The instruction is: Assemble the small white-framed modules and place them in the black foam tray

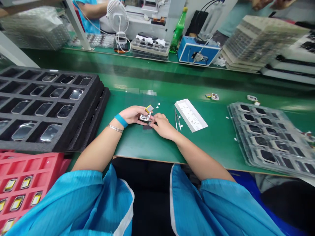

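Observation:
My left hand (134, 114) grips a small white watch case (145, 117) with its inner parts showing. A yellow-edged battery (149, 108) sticks up from the far side of that case. My right hand (161, 125) has its fingertips pinched at the case's near right edge; whether a small part sits between them is hidden. A dark flat piece (147, 127) lies on the bench just below the hands. To the right of my right hand rest metal tweezers (177, 120) beside a white shallow box (191, 115) with many tiny pieces in it.
Black foam trays (81, 129) with watch faces stand at left, above a red tray (49, 164) of parts. Clear plastic trays (270, 137) lie at right. Two loose watch cases, one here (215, 96), lie farther back. A fan (117, 16), green bottle (179, 31) and blue box (198, 50) line the far shelf.

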### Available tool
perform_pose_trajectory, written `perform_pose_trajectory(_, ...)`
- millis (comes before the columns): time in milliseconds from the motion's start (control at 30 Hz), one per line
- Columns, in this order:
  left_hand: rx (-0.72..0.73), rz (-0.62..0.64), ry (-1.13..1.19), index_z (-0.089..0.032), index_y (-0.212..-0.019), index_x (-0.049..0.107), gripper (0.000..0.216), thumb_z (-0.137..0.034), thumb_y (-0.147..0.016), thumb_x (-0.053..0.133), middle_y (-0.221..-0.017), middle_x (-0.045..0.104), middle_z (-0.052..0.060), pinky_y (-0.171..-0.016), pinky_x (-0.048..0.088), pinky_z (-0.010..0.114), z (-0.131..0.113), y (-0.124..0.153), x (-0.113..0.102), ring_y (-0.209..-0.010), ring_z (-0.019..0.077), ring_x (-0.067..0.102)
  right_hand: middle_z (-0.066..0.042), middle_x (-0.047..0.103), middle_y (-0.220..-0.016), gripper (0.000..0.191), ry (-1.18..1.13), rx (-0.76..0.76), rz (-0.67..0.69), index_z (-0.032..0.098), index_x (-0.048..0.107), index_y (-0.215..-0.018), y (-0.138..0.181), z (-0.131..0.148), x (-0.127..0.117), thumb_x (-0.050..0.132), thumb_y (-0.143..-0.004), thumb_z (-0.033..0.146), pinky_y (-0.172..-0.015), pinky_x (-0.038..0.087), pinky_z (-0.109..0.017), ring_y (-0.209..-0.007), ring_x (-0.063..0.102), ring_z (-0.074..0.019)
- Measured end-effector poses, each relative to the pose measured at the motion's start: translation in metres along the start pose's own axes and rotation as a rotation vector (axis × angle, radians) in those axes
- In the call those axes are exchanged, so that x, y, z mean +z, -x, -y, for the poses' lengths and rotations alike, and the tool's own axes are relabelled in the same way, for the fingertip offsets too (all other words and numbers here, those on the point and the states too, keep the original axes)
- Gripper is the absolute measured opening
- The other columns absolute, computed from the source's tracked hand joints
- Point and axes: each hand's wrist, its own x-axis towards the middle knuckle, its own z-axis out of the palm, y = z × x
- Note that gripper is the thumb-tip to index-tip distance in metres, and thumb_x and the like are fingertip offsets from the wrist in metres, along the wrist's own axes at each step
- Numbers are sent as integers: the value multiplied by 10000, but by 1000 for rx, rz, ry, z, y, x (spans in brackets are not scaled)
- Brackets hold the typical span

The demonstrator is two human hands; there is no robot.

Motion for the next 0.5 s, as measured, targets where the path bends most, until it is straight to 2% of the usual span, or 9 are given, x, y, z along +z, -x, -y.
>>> perform_pose_trajectory(67, -2, 3, 2, -115, -928, 677, 237, -82, -693, 688, -848, 743, 132, -706, 608, 396, 0, -1, -1, -776, 222, 716, -78, 586, -1046, 112, -97, -80, 89, 184, 661, -797, 3, -4, -11, 591, -883, 200, -989, 408, -437, -1071, 523, -241)
perform_pose_trajectory(133, -8, -5, -2, -112, -929, 675, 244, -79, -688, 695, -852, 741, 137, -715, 608, 416, 0, -1, -1, -776, 224, 713, -55, 598, -1001, 122, -262, -159, 121, 189, 654, -777, 6, -8, -23, 607, -874, 246, -985, 418, -398, -1031, 555, -209)
perform_pose_trajectory(200, -1, -26, -9, -109, -915, 674, 237, -78, -682, 701, -839, 738, 137, -706, 610, 417, 1, -1, 1, -756, 221, 708, -39, 621, -966, 163, -463, -166, 51, 194, 648, -763, 7, -10, -32, 645, -847, 333, -948, 441, -370, -970, 582, -190)
perform_pose_trajectory(333, 110, -123, -13, -109, -868, 668, 190, -85, -681, 694, -761, 710, 97, -628, 610, 345, 4, 0, 11, -667, 183, 683, -24, 679, -849, 286, -828, -35, -171, 197, 659, -728, 6, -6, -33, 764, -721, 463, -845, 487, -340, -829, 611, -170)
perform_pose_trajectory(500, 191, -224, -58, -121, -828, 658, 132, -91, -699, 662, -641, 642, 19, -559, 594, 271, 8, 2, 31, -551, 124, 626, -18, 692, -746, 374, -972, 22, -232, 194, 663, -703, 1, 0, -18, 865, -567, 479, -744, 525, -330, -721, 632, -167)
